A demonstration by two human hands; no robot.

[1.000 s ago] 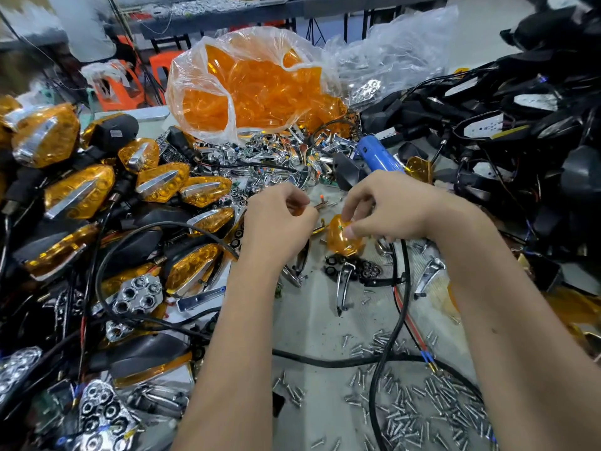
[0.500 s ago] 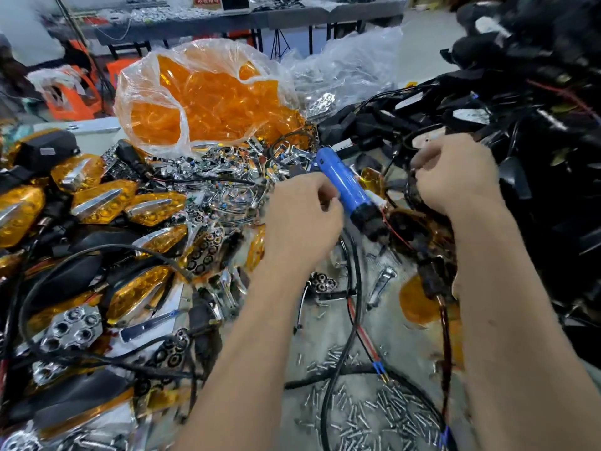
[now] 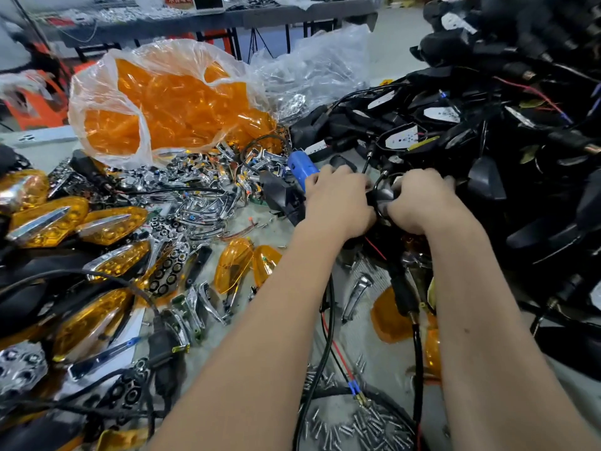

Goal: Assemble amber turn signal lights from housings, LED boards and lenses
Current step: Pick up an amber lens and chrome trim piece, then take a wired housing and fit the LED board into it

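— Housings first? They are the biggest mass I see.

— Yes. Black housings [image 3: 507, 131] are heaped from one to three o'clock, tangled in black wires, some with white LED boards [image 3: 402, 138] showing inside. At eleven o'clock a clear plastic bag [image 3: 169, 102] is full of amber lenses, and a second clear bag [image 3: 312, 73] lies behind it at twelve.

— And the finished ones?

— Assembled amber lights [image 3: 48, 219] with chrome inserts are piled from eight to ten o'clock. Between them and the bag is a heap of chrome parts [image 3: 195, 190].

— Where is the piece being worked on?

— Near the centre, slightly toward one o'clock. Left hand [image 3: 338, 206] and right hand [image 3: 419, 206] are both curled around one black housing [image 3: 382, 198], which is glossy and dark; the fingers hide most of it, so I cannot tell if a board sits inside.

— What is close to the hands?

— Just at the left hand's eleven o'clock lies a blue screwdriver [image 3: 300, 167]. Loose amber lenses [image 3: 234, 268] lie at seven o'clock from the hands, and one more [image 3: 388, 317] between the forearms. A black cable [image 3: 328, 320] runs down between the arms to small screws [image 3: 364, 424] scattered at six o'clock.
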